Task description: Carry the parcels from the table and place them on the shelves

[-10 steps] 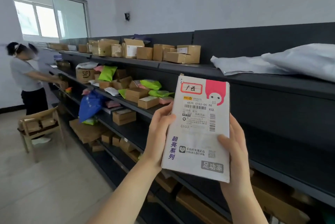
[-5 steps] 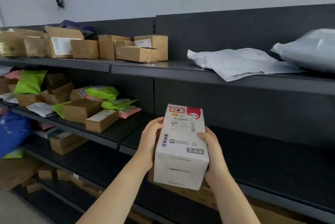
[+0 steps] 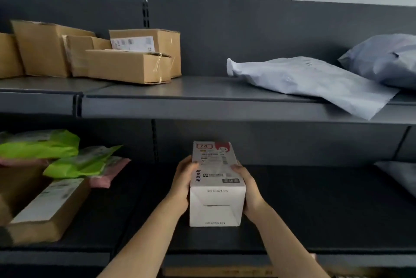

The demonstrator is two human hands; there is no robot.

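Note:
A white parcel box (image 3: 216, 187) with a pink corner and a shipping label on top rests lengthwise on the dark middle shelf (image 3: 315, 217). My left hand (image 3: 182, 184) presses its left side and my right hand (image 3: 247, 187) presses its right side. Both forearms reach in from below. The box's near end faces me; its base seems to touch the shelf surface.
Left on the middle shelf lie a brown box with a white label (image 3: 45, 208) and green and pink mailer bags (image 3: 76, 160). The upper shelf (image 3: 202, 108) carries several cardboard boxes (image 3: 128, 66) on the left and grey poly mailers (image 3: 315, 81) on the right.
The box went from upright in front of me to flat and down onto the middle shelf. The view swung right and closer to the shelves; the other person is out of sight.

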